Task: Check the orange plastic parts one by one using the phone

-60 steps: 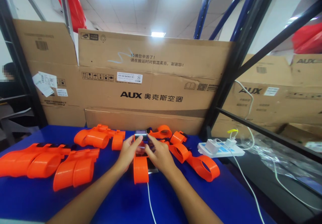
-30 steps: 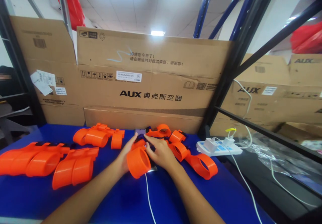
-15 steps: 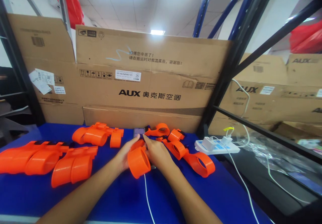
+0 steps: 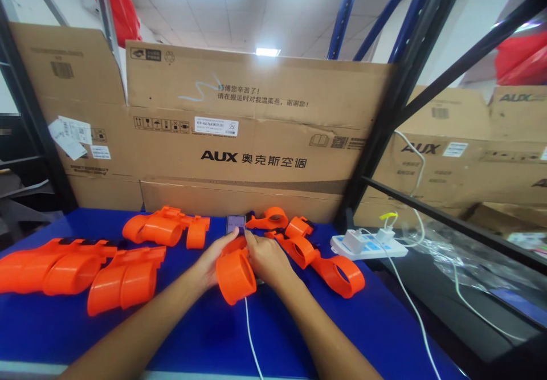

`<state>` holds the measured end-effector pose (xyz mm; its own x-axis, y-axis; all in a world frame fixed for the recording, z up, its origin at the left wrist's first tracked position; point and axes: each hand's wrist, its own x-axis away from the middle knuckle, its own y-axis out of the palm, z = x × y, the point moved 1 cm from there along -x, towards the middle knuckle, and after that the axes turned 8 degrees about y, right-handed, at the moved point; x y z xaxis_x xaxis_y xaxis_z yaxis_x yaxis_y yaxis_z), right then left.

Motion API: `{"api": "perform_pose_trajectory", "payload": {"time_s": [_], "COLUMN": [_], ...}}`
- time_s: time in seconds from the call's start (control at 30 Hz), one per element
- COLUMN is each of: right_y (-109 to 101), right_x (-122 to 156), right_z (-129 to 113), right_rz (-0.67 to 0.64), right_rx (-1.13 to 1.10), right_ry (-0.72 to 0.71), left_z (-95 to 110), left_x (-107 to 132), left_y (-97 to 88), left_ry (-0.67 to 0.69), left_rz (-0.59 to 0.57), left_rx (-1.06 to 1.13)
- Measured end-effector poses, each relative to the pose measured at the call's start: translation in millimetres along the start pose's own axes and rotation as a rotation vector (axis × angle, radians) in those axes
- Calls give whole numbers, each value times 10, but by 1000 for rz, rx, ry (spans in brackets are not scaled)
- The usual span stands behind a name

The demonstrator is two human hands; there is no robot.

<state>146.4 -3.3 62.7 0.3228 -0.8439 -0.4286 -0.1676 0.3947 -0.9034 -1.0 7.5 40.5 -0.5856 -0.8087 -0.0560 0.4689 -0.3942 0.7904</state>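
Observation:
Between both hands is an orange plastic part with a wide ring (image 4: 236, 277) at its near end. My left hand (image 4: 213, 263) is closed round its left side, thumb on the far end. My right hand (image 4: 267, 257) grips it from the right, its fingers near a small dark piece (image 4: 241, 231) at that far end. What the dark piece is, I cannot make out. Just behind my fingers lies a phone (image 4: 235, 222), partly hidden by the hands. A white cable (image 4: 252, 334) runs from under the held part toward me.
On the blue tabletop (image 4: 200, 340), several similar orange parts lie at left (image 4: 123, 280) and right (image 4: 339, 276). A white power strip (image 4: 367, 246) with chargers sits at right beside a black rack post (image 4: 376, 118). Cardboard (image 4: 252, 141) stands along the back.
Hardly anything differs. Both hands keep their hold on the orange part, and the view has shifted very slightly.

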Motion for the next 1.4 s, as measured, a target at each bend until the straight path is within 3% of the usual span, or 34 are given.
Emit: {"api": "perform_pose_trajectory", "payload": {"time_s": [0.2, 0.33, 0.57, 0.8, 1.0, 1.07, 1.17, 1.27, 1.4], "right_y": [-1, 5, 10, -69, -103, -112, -104, -62, -3], "right_x": [-15, -31, -23, -16, -15, -37, -80, -103, -102], "right_z": [191, 264, 179, 142, 243, 287, 340, 374, 385], "right_rz": [147, 161, 159, 127, 253, 285, 295, 220, 88], "right_rx": [-326, -538, -597, -537, -690, -673, -585, -407, -172], "right_ry": [-95, -103, -61, -106, 18, 67, 151, 213, 244], "left_z": [83, 70, 71, 132, 222, 238, 255, 286, 328], "left_x": [-50, -37, -25, -9, 41, 42, 30, 24, 47], "left_y": [-89, -102, -119, -126, -66, -60, -76, -78, -30], "left_ry": [265, 373, 432, 427, 370, 392, 444, 470, 485], "left_rz": [186, 197, 230, 253, 62, 81, 206, 281, 300], "left_rx": [-121, -323, -576, -623, -654, -636, -590, -517, -427]}}
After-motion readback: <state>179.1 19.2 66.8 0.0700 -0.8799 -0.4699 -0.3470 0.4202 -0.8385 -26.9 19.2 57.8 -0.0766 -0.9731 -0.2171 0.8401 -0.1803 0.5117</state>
